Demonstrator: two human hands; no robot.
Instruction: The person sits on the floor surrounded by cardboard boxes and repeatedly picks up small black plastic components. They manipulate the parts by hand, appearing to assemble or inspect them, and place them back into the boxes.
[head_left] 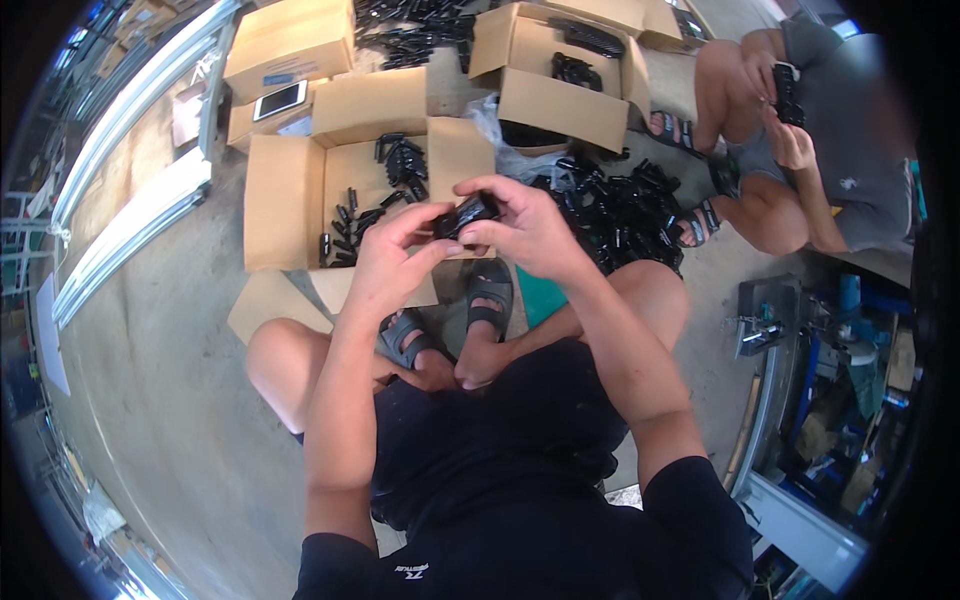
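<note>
Between my two hands is a short, glossy black cylindrical part (476,210), held above the near edge of an open cardboard box (285,215). My left hand (396,250) pinches its left end with thumb and fingers. On its right end, my right hand (525,228) has its fingers curled over the top and the thumb underneath. What exactly the part is cannot be made out. Inside the box lie several loose black cylindrical pieces (403,165). A large heap of similar black parts (620,210) spreads over the floor to the right of my hands.
Another open box (560,105) with black parts stands behind the heap. A white tablet-like device (280,100) rests on cartons at back left. At right, a seated co-worker (790,150) holds a black part. Metal rails (135,245) lie left; a cluttered shelf (850,400) stands right.
</note>
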